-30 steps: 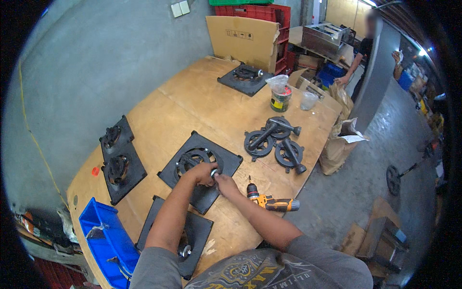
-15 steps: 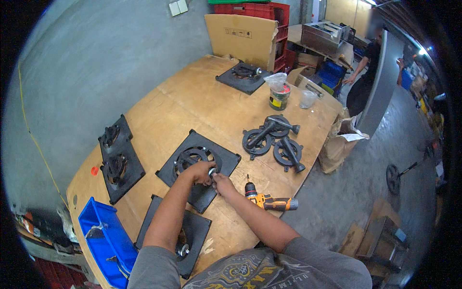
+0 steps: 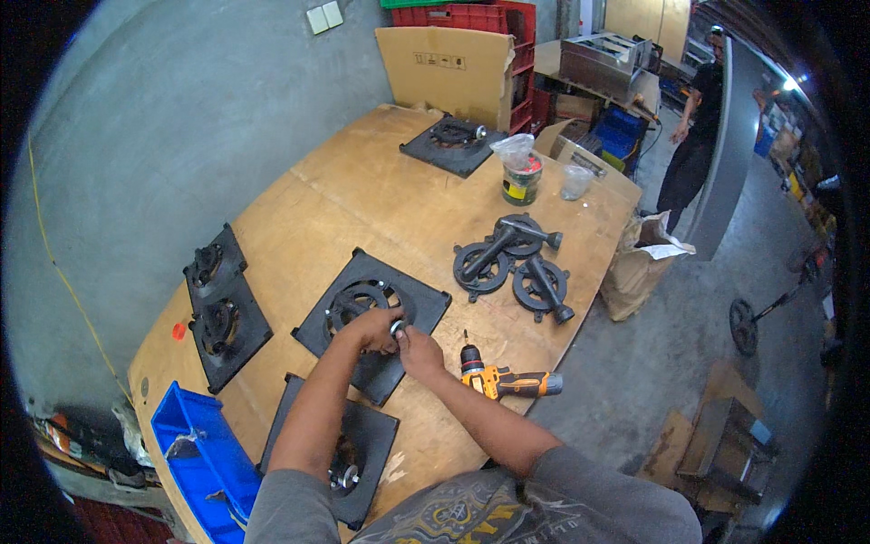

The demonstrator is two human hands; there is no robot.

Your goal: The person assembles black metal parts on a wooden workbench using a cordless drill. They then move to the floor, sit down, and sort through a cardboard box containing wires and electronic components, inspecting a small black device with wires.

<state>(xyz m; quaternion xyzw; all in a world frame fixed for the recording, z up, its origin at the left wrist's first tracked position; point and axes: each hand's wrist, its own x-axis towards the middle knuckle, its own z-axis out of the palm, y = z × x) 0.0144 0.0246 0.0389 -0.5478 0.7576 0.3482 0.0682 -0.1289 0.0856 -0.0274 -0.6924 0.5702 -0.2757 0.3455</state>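
Observation:
A square black stove plate (image 3: 412, 288) lies at the middle of the table, with a round black cast burner (image 3: 355, 295) set in its opening. At the burner's near right end, a small round silver fitting (image 3: 397, 327) sits between my hands. My left hand (image 3: 375, 330) is closed around the burner's end, its fingers partly hidden under the palm. My right hand (image 3: 420, 354) pinches the silver fitting from the right, thumb uppermost. Close to my right forearm, an orange and black cordless drill (image 3: 494, 379) lies on its side.
The wooden table (image 3: 299, 204) also bears loose black burners (image 3: 483, 267) at right, other stove plates (image 3: 376, 444) and a blue bin (image 3: 195, 471) at near left. A tub (image 3: 520, 181) with a plastic bag stands far right. Beyond the table, a person (image 3: 693, 136) holds a tall grey panel (image 3: 736, 136).
My right hand has shifted slightly on the silver fitting, while my left stays at the burner's end. In the background the person with the panel has moved a little.

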